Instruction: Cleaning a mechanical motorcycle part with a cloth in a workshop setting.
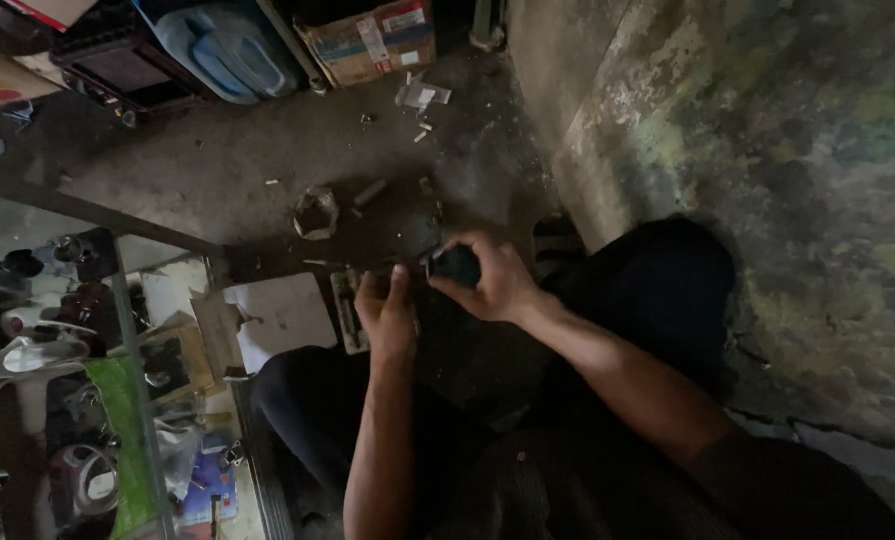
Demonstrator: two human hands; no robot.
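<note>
I sit low over a dirty concrete floor point(218, 165), knees apart in dark trousers. My right hand point(493, 280) is curled around a small dark blocky part point(457, 265), held just above the floor. My left hand point(388, 315) is beside it, fingers closed, thumb up, over a dim flat metal piece point(348, 310). Whether the left fingers pinch a small tool is too dark to tell. The two hands nearly touch at the dark part.
A crumpled paper cup or wrapper point(316, 213) and a short cylinder point(370, 192) lie ahead. A white sheet point(283, 315) sits left of my knee. A glass-shelf display point(68, 380) with gadgets is at left; a cardboard box point(373, 40), blue plastic container point(223, 45) beyond; stained wall point(768, 150) right.
</note>
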